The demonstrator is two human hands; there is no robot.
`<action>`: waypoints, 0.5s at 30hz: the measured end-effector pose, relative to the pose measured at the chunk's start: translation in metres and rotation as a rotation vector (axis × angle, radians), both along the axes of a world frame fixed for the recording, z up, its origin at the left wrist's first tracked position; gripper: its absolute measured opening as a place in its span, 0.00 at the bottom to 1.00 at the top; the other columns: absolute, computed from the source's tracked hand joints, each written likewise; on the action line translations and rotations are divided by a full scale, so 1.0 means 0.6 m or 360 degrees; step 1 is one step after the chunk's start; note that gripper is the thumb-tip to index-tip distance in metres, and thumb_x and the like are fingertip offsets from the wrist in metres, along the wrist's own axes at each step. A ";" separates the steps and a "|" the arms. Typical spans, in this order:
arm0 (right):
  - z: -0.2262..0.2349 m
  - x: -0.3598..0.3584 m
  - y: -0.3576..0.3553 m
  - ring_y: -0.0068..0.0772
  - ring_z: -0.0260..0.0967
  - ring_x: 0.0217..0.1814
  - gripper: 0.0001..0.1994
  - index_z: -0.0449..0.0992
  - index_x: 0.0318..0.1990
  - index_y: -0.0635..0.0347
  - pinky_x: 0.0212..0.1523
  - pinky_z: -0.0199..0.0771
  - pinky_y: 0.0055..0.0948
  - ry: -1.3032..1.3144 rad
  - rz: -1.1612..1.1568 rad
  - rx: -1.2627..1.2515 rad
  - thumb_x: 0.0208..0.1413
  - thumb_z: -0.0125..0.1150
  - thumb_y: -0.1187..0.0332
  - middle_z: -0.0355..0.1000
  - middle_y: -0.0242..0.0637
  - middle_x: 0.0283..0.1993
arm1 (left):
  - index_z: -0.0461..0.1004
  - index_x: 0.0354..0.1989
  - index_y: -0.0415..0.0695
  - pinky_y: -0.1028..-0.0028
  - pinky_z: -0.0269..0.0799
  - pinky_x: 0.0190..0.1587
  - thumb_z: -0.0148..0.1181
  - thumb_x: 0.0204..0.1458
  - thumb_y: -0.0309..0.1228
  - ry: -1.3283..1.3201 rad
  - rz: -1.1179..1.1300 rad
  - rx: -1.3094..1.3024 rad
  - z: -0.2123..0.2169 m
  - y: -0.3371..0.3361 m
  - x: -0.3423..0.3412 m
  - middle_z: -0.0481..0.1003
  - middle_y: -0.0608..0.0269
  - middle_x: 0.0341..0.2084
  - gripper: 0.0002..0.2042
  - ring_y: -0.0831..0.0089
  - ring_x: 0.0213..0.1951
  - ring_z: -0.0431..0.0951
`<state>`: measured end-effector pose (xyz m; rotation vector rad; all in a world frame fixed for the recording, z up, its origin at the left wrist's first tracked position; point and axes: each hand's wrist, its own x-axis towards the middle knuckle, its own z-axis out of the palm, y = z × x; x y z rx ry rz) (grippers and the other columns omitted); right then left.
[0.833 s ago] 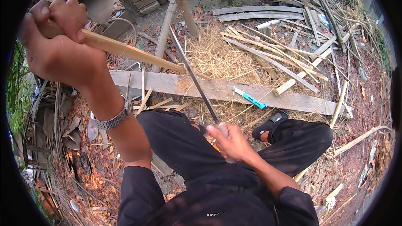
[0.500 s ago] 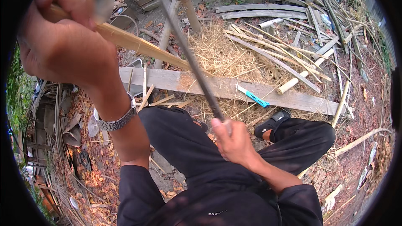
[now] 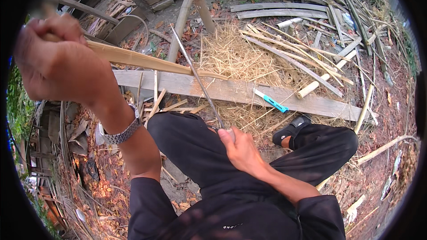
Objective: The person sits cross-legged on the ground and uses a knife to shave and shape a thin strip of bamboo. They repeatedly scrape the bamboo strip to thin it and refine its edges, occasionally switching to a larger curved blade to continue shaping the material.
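My left hand (image 3: 62, 62), raised at the upper left with a metal-banded watch on its wrist, is closed around a split bamboo strip (image 3: 138, 58). The strip slants down to the right, its thin far end over the weathered plank (image 3: 164, 81). My right hand (image 3: 242, 151), low in the middle, grips the handle of a long knife (image 3: 205, 91), whose narrow blade is seen nearly edge-on. The blade crosses the strip near its thin end; whether it bites into it I cannot tell. A blue utility knife (image 3: 275, 103) lies on the plank.
Pale shavings (image 3: 240, 58) are heaped beyond the plank. Bamboo poles (image 3: 311, 88) and long wooden slats (image 3: 280, 8) lie at the upper right. A wooden post (image 3: 199, 6) stands ahead. My black-trousered legs (image 3: 187, 151) are bent on this side of the plank.
The knife blade has come down and toward me, from standing up over the plank to lying across the bamboo strip. My left hand has shifted slightly left and down, tilting the strip flatter.
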<state>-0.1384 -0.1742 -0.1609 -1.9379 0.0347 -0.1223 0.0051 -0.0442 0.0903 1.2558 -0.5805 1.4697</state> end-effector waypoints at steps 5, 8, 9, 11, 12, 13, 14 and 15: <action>0.041 0.036 -0.035 0.26 0.62 0.09 0.28 0.72 0.32 0.71 0.13 0.61 0.31 0.0472 0.0099 0.0424 0.66 0.41 0.49 0.60 0.34 0.10 | 0.65 0.21 0.39 0.80 0.49 0.16 0.45 0.61 0.34 -0.0051 0.0139 -0.0196 0.004 0.007 0.029 0.59 0.67 0.07 0.17 0.80 0.11 0.55; 0.080 -0.004 -0.031 0.30 0.64 0.11 0.27 0.72 0.34 0.71 0.15 0.61 0.31 0.0482 0.0100 0.0374 0.65 0.44 0.49 0.61 0.38 0.11 | 0.65 0.18 0.39 0.81 0.50 0.16 0.47 0.59 0.33 -0.0018 0.0218 -0.0203 0.003 0.010 0.020 0.61 0.66 0.07 0.16 0.80 0.11 0.59; 0.082 -0.007 -0.032 0.31 0.65 0.12 0.27 0.72 0.35 0.72 0.15 0.61 0.31 0.0260 0.0083 0.0270 0.65 0.44 0.49 0.61 0.39 0.11 | 0.65 0.18 0.39 0.81 0.51 0.16 0.47 0.58 0.32 -0.0031 0.0237 -0.0206 0.005 0.008 0.020 0.62 0.66 0.07 0.17 0.81 0.11 0.59; 0.094 -0.018 -0.034 0.35 0.65 0.12 0.26 0.72 0.36 0.72 0.16 0.61 0.33 -0.0101 0.0033 0.0273 0.64 0.46 0.50 0.62 0.42 0.12 | 0.67 0.17 0.39 0.81 0.53 0.16 0.48 0.57 0.32 -0.0025 0.0247 -0.0223 0.001 0.005 0.026 0.63 0.65 0.07 0.17 0.80 0.11 0.61; 0.110 -0.024 -0.031 0.38 0.65 0.13 0.26 0.71 0.35 0.72 0.16 0.61 0.34 -0.0259 0.0002 0.0390 0.64 0.46 0.50 0.62 0.44 0.12 | 0.67 0.17 0.38 0.80 0.53 0.16 0.48 0.57 0.32 -0.0038 0.0247 -0.0208 -0.001 0.007 0.029 0.63 0.65 0.07 0.16 0.80 0.11 0.61; 0.119 -0.024 -0.023 0.41 0.65 0.13 0.26 0.71 0.35 0.72 0.17 0.61 0.35 -0.0435 -0.0034 0.0519 0.64 0.47 0.50 0.62 0.46 0.13 | 0.68 0.17 0.38 0.80 0.53 0.16 0.48 0.57 0.32 -0.0068 0.0239 -0.0182 0.002 0.007 0.032 0.63 0.65 0.07 0.16 0.80 0.11 0.61; 0.111 -0.023 -0.013 0.55 0.66 0.17 0.25 0.69 0.33 0.72 0.22 0.64 0.41 -0.0463 -0.0055 0.0610 0.64 0.46 0.51 0.63 0.52 0.14 | 0.67 0.17 0.38 0.80 0.54 0.16 0.48 0.57 0.32 -0.0064 0.0244 -0.0188 0.002 0.004 0.032 0.64 0.65 0.08 0.16 0.80 0.11 0.62; 0.086 -0.015 -0.001 0.58 0.66 0.18 0.25 0.69 0.33 0.73 0.24 0.65 0.43 -0.0257 -0.0055 0.0479 0.64 0.46 0.52 0.64 0.54 0.15 | 0.67 0.17 0.38 0.80 0.54 0.17 0.49 0.57 0.32 -0.0060 0.0250 -0.0194 0.002 -0.003 0.031 0.64 0.65 0.08 0.16 0.80 0.12 0.62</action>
